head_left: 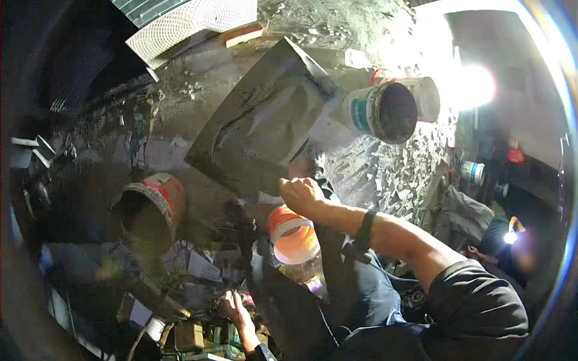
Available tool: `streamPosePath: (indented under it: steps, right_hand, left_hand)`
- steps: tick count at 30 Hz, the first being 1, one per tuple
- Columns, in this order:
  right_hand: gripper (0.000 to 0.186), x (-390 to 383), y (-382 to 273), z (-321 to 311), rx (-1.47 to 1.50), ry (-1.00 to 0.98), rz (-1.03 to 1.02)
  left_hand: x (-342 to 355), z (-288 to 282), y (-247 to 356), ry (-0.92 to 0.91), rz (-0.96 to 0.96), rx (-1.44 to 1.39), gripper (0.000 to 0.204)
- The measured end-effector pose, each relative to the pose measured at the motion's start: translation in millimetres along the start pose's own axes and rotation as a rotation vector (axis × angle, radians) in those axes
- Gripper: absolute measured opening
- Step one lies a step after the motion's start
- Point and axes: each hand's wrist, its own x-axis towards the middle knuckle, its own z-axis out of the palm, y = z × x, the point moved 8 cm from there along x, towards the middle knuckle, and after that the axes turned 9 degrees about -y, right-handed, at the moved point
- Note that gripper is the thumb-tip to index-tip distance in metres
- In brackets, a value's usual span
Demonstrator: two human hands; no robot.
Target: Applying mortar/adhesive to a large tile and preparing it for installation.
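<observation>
My right hand [303, 197] is closed into a fist just below the lower edge of a large grey slab [259, 114]. What the fist holds, if anything, is hidden. The slab lies tilted to the view, with wet-looking grey smears over its face. Low in the view, my left hand [241, 319] is apart from the slab, fingers stretched out, above dim clutter. An orange-and-white bucket [293, 234] stands between my legs, below the right hand.
A red-rimmed bucket [150, 207] stands at left. A white-and-teal bucket [361, 112] and a pale one [427, 99] stand beside the slab. Broken shards cover the ground at right, where another person [506, 240] crouches with a headlamp. A bright lamp [475, 87] glares beyond.
</observation>
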Motion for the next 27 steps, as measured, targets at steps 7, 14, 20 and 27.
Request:
streamPosePath:
  steps: [7,14,20,27]
  right_hand:
    - [0.013,15.4,133.8,-78.8,-0.091,0.211,0.391]
    - [0.018,52.0,173.8,-138.0,-0.117,0.167,0.258]
    - [0.021,26.9,200.2,-90.2,0.170,0.123,0.319]
    - [0.015,-0.4,193.6,-126.2,0.206,0.100,0.384]
  left_hand:
    - [11.5,-13.0,-25.2,0.071,0.060,0.101,0.055]
    - [13.3,-4.5,-21.6,0.089,0.016,0.153,0.056]
    - [9.6,16.6,5.0,-0.001,0.018,0.003,0.056]
    - [13.1,38.1,19.8,-0.087,0.062,-0.031,0.059]
